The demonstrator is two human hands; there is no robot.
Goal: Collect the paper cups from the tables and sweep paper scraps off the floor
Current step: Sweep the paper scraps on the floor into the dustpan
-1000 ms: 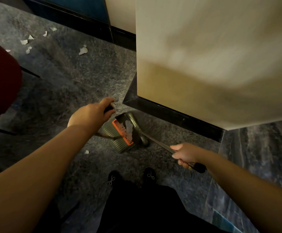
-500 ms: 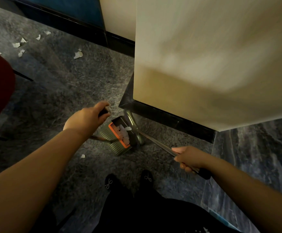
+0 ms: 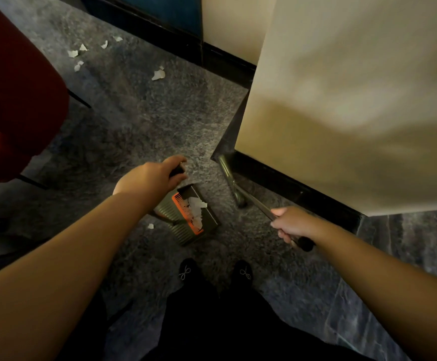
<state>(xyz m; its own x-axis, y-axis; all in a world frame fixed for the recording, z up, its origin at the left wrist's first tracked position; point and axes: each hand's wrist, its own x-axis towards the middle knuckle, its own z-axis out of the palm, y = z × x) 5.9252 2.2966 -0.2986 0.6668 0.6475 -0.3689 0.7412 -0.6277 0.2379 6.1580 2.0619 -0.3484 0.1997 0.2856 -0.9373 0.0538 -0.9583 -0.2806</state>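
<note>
My left hand (image 3: 152, 178) grips the black handle of a dark dustpan (image 3: 190, 214) with an orange comb edge; white paper scraps (image 3: 196, 208) lie inside it. My right hand (image 3: 291, 223) grips the metal broom handle (image 3: 260, 205). The broom head (image 3: 229, 182) rests on the floor by the pillar's base, to the right of the dustpan and apart from it. One small scrap (image 3: 150, 226) lies just left of the dustpan. Several more scraps (image 3: 78, 57) and a larger one (image 3: 158, 74) lie farther off on the dark floor.
A cream pillar (image 3: 355, 100) with a black skirting stands close on the right. A red chair (image 3: 11, 100) on thin black legs fills the left side. A blue wall panel (image 3: 165, 9) runs along the back. My black shoes (image 3: 214, 272) stand below the dustpan.
The broom head has moved right, out of the dustpan, to the pillar's base. The dustpan stays in my left hand with the scraps in it. The view has shifted slightly.
</note>
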